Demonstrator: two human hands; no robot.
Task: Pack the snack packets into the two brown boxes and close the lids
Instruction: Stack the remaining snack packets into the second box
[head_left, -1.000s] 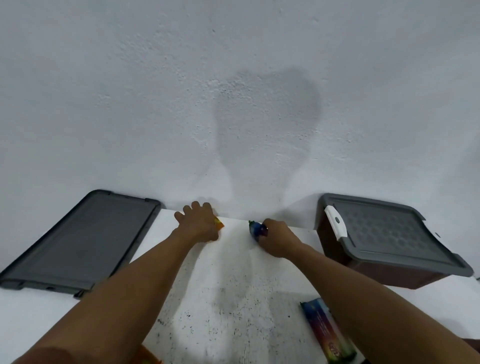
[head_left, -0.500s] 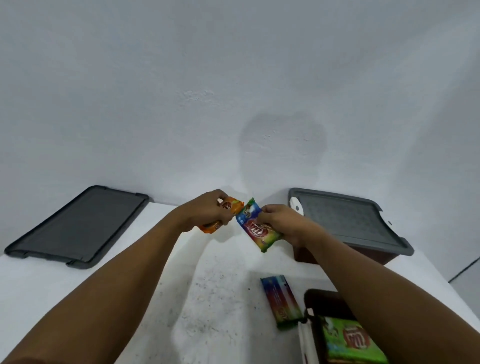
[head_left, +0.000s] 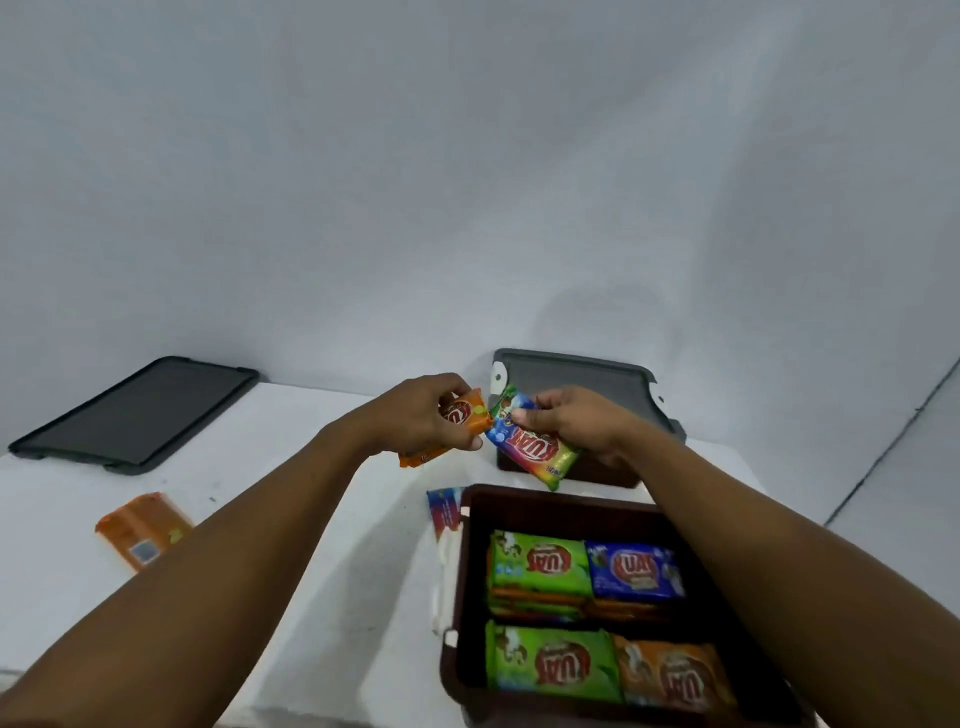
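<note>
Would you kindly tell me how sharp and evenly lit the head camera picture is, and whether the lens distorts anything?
Head view: soft, the loose orange packet on the table smeared; dim, even, bluish light with no glare; a faint shadow on the wall above the closed box; the wide lens swells the left forearm towards the lower corner.

Over the white worktop (head_left: 62, 571), the left hand (head_left: 415, 421) grips an orange packet (head_left: 470, 413) and the right hand (head_left: 571, 421) pinches a rainbow packet (head_left: 535, 452), the two packets just beside each other. At the near right edge an open brown box (head_left: 561, 512) holds packed packets (head_left: 550, 665), green, blue and orange. A closed brown box (head_left: 618, 477) under its grey lid (head_left: 576, 371) stands at the far edge. A loose lid (head_left: 135, 415) lies at the far left corner.
</note>
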